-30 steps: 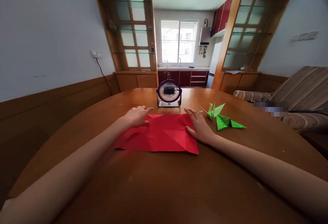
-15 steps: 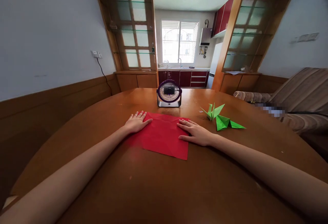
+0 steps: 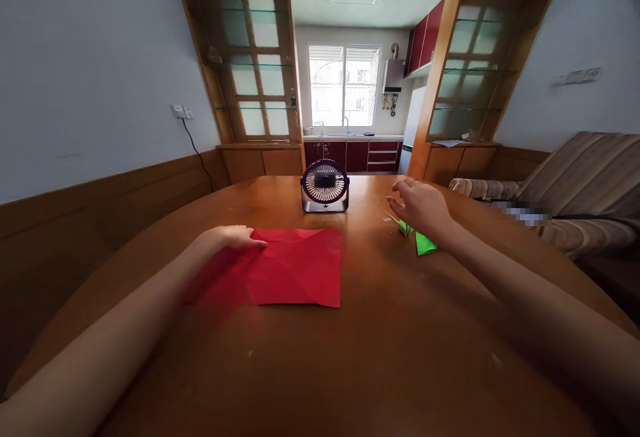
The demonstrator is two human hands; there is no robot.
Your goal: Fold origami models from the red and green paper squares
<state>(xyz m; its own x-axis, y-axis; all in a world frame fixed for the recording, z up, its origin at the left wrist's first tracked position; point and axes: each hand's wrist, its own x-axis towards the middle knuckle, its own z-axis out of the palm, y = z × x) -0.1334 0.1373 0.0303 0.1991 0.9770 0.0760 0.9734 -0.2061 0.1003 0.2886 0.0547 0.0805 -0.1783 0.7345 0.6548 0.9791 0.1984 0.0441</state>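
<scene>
- Flat on the wooden table (image 3: pixel 310 357), a creased sheet of red paper (image 3: pixel 295 267) lies about midway between the near edge and the far edge, a little left of the middle.
- Left hand (image 3: pixel 233 237) rests palm down at the sheet's far left corner; its fingers (image 3: pixel 253 243) lie together and flat, their tips on the red surface, clamped on nothing.
- Left forearm crosses the sheet's left side, so that part of the paper shows only as a blur.
- Right hand (image 3: pixel 420 205) hangs above the table toward the far right edge, well apart from the red sheet.
- Its fingers (image 3: pixel 400 190) are loosely curled and slightly apart, gripping nothing that shows.
- Right under that hand sits a green origami crane (image 3: pixel 424 242), mostly hidden by the wrist; a thin point sticks out on the left and 1 wing tip shows below. Whether the fingers touch it cannot be told.
- No container stands on the table.
- At the far edge, between the 2 hands, a small purple desk fan (image 3: pixel 325 185) stands upright on its base, grille facing the camera, apart from the paper's far edge.
- Beyond the right edge of the table is a striped sofa (image 3: pixel 575 183).
- Behind the fan, a doorway opens onto a kitchen with red cabinets (image 3: pixel 370 155) under a window (image 3: pixel 343 85).
</scene>
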